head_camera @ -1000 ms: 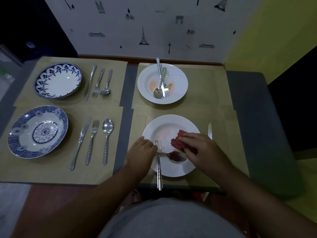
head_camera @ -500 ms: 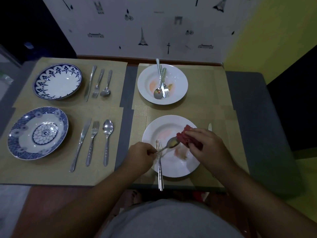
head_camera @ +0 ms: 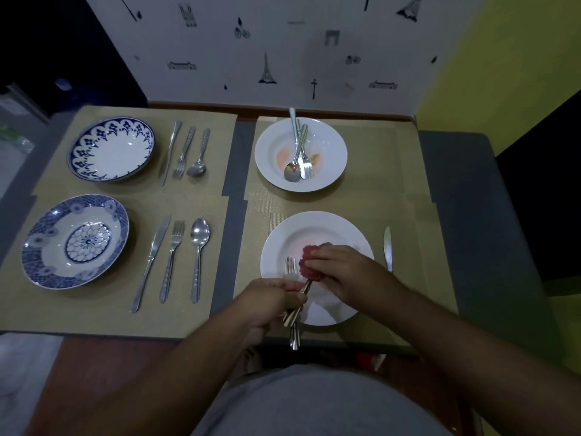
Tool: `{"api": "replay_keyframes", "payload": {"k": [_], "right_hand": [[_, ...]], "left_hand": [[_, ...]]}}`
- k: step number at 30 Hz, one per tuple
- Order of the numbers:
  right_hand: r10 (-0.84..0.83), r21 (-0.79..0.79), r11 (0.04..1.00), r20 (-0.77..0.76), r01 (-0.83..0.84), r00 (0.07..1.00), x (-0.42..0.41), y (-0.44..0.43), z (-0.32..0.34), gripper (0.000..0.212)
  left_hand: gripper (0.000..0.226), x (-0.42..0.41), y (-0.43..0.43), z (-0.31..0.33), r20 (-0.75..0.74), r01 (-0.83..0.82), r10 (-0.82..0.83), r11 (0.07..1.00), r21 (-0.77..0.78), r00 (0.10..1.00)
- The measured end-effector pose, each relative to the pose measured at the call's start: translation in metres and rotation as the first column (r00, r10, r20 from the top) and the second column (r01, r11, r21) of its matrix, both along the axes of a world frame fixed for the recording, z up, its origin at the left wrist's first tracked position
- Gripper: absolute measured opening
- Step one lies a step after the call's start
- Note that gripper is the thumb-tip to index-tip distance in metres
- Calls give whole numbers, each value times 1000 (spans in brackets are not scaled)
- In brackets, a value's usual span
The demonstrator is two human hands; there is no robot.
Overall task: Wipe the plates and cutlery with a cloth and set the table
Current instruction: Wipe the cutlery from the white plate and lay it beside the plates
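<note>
My right hand (head_camera: pixel 349 272) had its fingertips pinched tight on the red cloth (head_camera: pixel 309 265), which was bunched up around the bowl end of the spoon (head_camera: pixel 305 287), so you couldn't see the bowl at all. My left hand (head_camera: pixel 270 302) was curled around the spoon's handle, holding it at a slant over the near edge of the near white plate (head_camera: pixel 314 225). Just the neck and the tail end of the handle poked out on either side of my fingers.

Right under that, the fork (head_camera: pixel 290 269) was lying on the same plate, prongs pointing away from me and its handle sticking out past the rim toward my lap. The plate had a faint pinkish smear in the middle. A knife (head_camera: pixel 387 247) lay on the placemat (head_camera: pixel 377 190) just beside the plate on the right.

Further back on that side, the far white plate (head_camera: pixel 333 143) had cutlery piled in it, including a dirty spoon (head_camera: pixel 291 174) and a dirty fork (head_camera: pixel 306 169), plus some orange and yellowish smudges.

Over on the left, two blue patterned plates, the back one (head_camera: pixel 111 149) and the front one (head_camera: pixel 75 242), each sat on a mat. Each had a knife, fork and spoon lined up to its right: the back set (head_camera: pixel 184 152) and the front set (head_camera: pixel 171 259).
</note>
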State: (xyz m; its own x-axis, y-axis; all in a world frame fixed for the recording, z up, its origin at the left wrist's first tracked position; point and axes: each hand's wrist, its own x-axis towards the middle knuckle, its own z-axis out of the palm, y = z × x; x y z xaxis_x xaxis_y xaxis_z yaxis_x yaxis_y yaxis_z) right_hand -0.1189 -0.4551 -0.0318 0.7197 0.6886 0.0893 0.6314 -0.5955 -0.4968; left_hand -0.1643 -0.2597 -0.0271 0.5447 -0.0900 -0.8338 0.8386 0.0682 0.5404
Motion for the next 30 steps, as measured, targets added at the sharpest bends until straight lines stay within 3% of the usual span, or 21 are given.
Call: {"api": "replay_keyframes", "payload": {"k": [5, 10, 14, 19, 24, 28, 30], "right_hand": [[-135, 0, 991, 0, 135, 991, 16, -2, -4, 28], [32, 8, 999, 80, -32, 996, 9, -4, 8, 28], [-152, 24, 988, 52, 151, 987, 33, -11, 6, 30], [45, 33, 998, 89, -48, 995, 15, 2, 17, 28], [-98, 44, 994, 40, 96, 994, 31, 4, 16, 29], [34, 18, 999, 66, -35, 997, 19, 7, 20, 26], [17, 1, 1000, 94, -17, 995, 32, 3, 21, 27]], "left_hand": [[25, 1, -3, 0, -26, -82, 80, 993, -87, 996], [23, -5, -5, 0, -31, -86, 83, 991, -101, 996], [19, 0, -6, 5, 2, -136, 137, 986, -96, 991], [19, 4, -5, 11, 8, -156, 158, 984, -86, 987], [19, 12, -7, 15, 76, -149, 154, 986, -76, 985], [17, 11, -7, 16, 89, -123, 127, 991, -56, 988], [18, 10, -7, 16, 86, -145, 151, 987, -67, 985]]}}
